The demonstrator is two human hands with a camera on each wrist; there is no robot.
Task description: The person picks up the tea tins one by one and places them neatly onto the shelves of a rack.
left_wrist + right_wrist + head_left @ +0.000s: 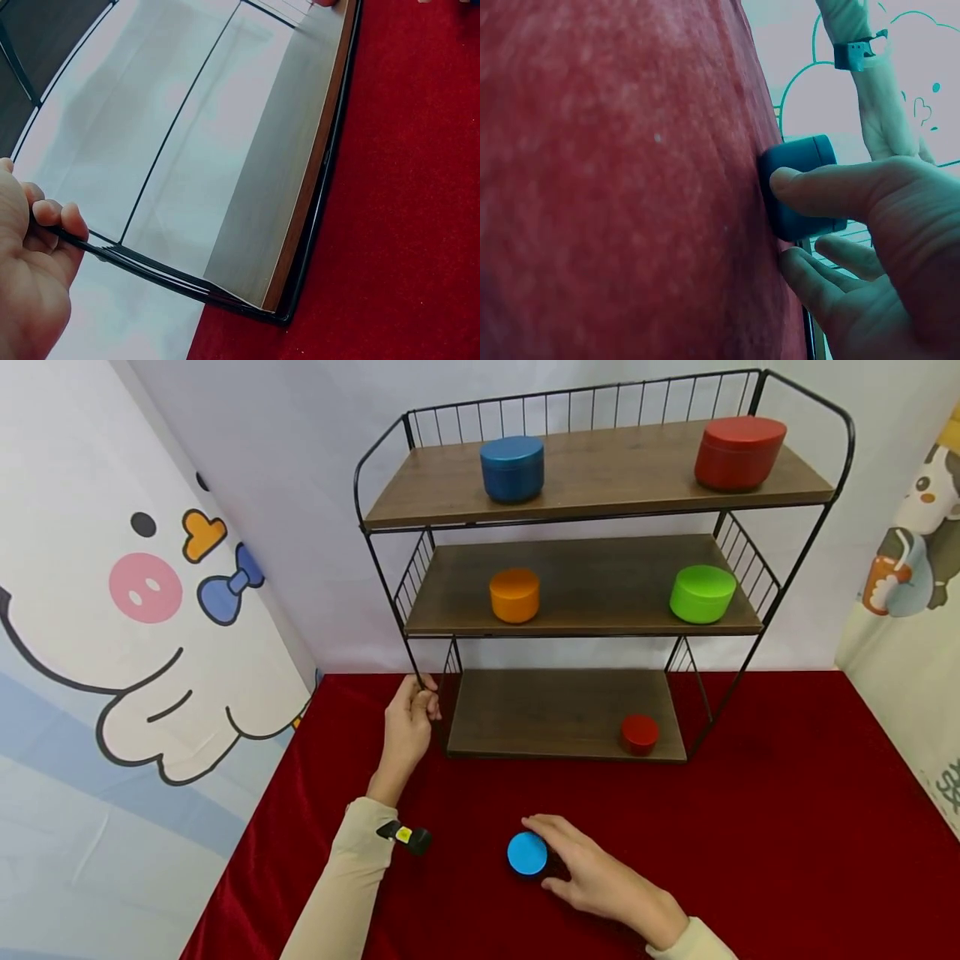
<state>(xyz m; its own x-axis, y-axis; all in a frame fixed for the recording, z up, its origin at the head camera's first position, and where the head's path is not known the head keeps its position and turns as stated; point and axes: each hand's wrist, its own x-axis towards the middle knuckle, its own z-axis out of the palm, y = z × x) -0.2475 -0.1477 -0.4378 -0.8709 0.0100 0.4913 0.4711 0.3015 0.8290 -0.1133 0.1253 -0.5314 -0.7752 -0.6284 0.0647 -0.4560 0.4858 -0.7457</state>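
My left hand [408, 722] grips the black wire frame at the left side of a three-tier shelf [555, 714]; its fingers [73, 221] curl round the thin metal bar in the left wrist view. On the red cloth in front of the shelf stands a small round blue tin [527, 853] with a flat lid. My right hand [600, 872] is at the tin's right side, thumb and fingers spread apart around it. From the right wrist, the thumb [825, 191] overlaps the blue tin [799, 154], while the other fingers extend on its far side.
A blue tin [513, 470] and a red tin [738, 456] occupy the top tier. The middle tier bears an orange tin [514, 597] and a green tin [702, 596]. A small red tin [639, 735] sits at the bottom right. Red cloth [795, 827] covers the table.
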